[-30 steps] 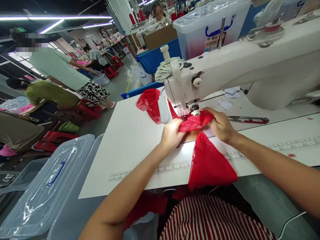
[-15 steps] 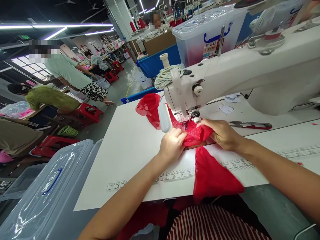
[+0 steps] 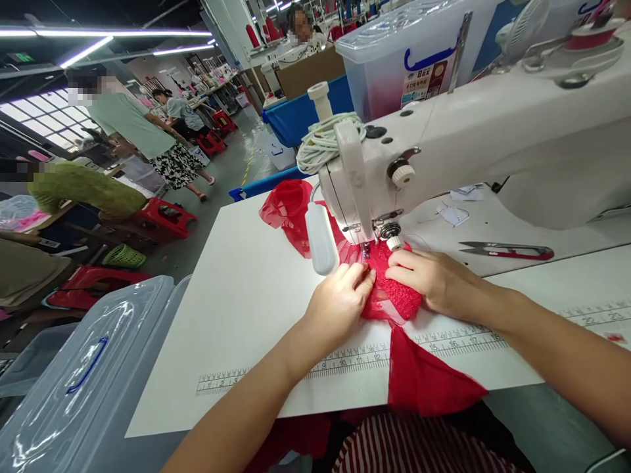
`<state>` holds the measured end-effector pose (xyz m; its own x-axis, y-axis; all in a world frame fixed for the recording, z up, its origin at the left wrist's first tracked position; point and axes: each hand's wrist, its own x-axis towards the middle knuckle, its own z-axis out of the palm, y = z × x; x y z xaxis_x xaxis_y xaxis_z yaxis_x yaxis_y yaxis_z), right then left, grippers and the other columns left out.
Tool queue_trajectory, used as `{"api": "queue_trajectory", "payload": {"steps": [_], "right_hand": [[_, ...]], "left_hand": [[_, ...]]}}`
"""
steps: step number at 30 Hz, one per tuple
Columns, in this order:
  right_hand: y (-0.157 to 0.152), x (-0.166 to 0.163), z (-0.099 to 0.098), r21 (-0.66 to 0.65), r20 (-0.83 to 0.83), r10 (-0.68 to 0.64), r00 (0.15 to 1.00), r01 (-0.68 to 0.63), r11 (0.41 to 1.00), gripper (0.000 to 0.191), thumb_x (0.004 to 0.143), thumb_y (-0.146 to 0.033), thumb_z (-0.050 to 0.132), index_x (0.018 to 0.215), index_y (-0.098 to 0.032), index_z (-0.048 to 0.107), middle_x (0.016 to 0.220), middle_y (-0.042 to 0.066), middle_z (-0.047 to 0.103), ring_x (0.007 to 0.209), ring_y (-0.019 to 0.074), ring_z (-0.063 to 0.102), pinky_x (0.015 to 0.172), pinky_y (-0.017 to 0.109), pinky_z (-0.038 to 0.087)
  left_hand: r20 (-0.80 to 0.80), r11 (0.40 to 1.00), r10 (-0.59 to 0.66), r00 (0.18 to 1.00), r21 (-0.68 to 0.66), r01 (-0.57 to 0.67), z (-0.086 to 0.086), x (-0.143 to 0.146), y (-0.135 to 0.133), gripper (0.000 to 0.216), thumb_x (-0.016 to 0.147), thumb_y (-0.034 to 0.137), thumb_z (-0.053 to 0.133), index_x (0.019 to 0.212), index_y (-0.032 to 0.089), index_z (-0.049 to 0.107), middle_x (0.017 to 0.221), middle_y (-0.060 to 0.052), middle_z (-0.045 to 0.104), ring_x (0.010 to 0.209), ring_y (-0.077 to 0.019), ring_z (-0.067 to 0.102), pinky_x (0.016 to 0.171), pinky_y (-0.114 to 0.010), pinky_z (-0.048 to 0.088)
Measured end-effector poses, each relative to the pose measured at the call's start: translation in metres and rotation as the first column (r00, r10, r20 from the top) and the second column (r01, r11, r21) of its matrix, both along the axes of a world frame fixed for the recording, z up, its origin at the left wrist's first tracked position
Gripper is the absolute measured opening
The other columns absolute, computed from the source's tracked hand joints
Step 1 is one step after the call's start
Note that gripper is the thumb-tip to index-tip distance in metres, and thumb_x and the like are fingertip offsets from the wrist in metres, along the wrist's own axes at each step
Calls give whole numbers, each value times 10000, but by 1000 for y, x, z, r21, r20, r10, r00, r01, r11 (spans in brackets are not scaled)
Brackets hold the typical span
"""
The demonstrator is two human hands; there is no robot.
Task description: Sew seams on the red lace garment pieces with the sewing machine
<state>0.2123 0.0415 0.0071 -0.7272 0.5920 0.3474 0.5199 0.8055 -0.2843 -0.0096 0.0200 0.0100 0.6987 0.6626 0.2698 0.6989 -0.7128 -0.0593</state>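
Note:
A piece of red lace fabric (image 3: 394, 295) lies under the needle of a white sewing machine (image 3: 468, 144) and hangs over the table's near edge. My left hand (image 3: 340, 299) rests flat on the fabric just left of the needle, fingers stretched forward. My right hand (image 3: 434, 282) lies flat on the fabric to the right of the needle, fingers pointing at the presser foot. More red fabric (image 3: 290, 207) is bunched behind the machine head.
Thread snips with red handles (image 3: 507, 249) lie on the white table (image 3: 246, 295) to the right. A clear lidded bin (image 3: 73, 387) stands at lower left. Another clear bin (image 3: 409, 52) sits behind the machine. Other people work at the left.
Both hands have lowered the pinched fabric and now press it flat under the needle. The fabric has shifted toward the needle.

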Motion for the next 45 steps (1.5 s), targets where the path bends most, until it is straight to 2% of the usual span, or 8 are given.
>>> {"api": "queue_trajectory", "payload": {"steps": [7,15,21,25,29,34,38,45], "right_hand": [[1,-1,-11,150,-15,-52,999,53,987,353,757,18,413,965,-171,628,1271,70,636,955,209,610,608,297,438],[0,-5,-5,147,25,-87,996,82,986,295,821,-56,445,1014,-159,642,1097,92,716,826,200,637,574,291,431],[-1,-11,-9,174,-24,-84,996,87,981,332,896,-64,386,1032,-198,658,1107,40,701,771,166,608,561,277,402],[0,-14,-9,32,-211,-63,976,71,997,254,929,-180,427,853,-198,669,910,36,708,708,146,591,551,261,402],[4,-13,-9,-191,-504,-120,856,25,981,269,895,-277,517,654,-185,591,637,25,627,566,135,543,520,267,407],[10,-13,-15,-540,-645,-395,654,-24,842,204,813,-308,596,639,-203,580,550,0,614,504,160,602,474,269,460],[10,-16,-13,-461,-707,-380,596,18,887,301,788,-330,637,552,-209,494,498,-33,496,485,128,522,485,259,421],[9,-16,-9,-317,-684,-271,677,59,947,318,813,-313,604,563,-208,438,548,-31,433,556,115,423,549,272,365]], "left_hand": [[-65,994,-20,998,-109,13,14,-5,-6,516,905,363,460,1305,45,537,1268,-243,558,945,-298,597,783,-455,541],[-46,990,-34,998,135,40,3,-4,1,350,894,230,455,1141,68,644,1062,-198,671,777,-251,603,670,-413,514],[-13,993,3,1000,120,-1,2,-1,1,329,851,238,497,1110,116,660,1049,-161,675,820,-254,598,633,-369,496],[197,999,21,980,32,-28,-6,-1,10,237,868,131,456,980,165,662,1115,-120,646,891,-223,605,667,-334,514],[513,948,99,853,-309,76,-7,-4,27,286,791,9,391,899,170,601,891,-45,647,741,-141,618,633,-256,512],[570,932,153,808,-355,74,-2,-6,39,308,735,-54,389,835,168,577,710,18,577,674,-117,559,642,-226,464],[527,955,143,838,-297,24,-1,-5,37,263,707,-50,460,795,169,577,693,32,552,657,-114,510,617,-218,417],[574,958,276,771,-230,-172,-10,13,33,187,685,47,677,653,176,546,654,44,516,636,-124,478,616,-242,390]]}}
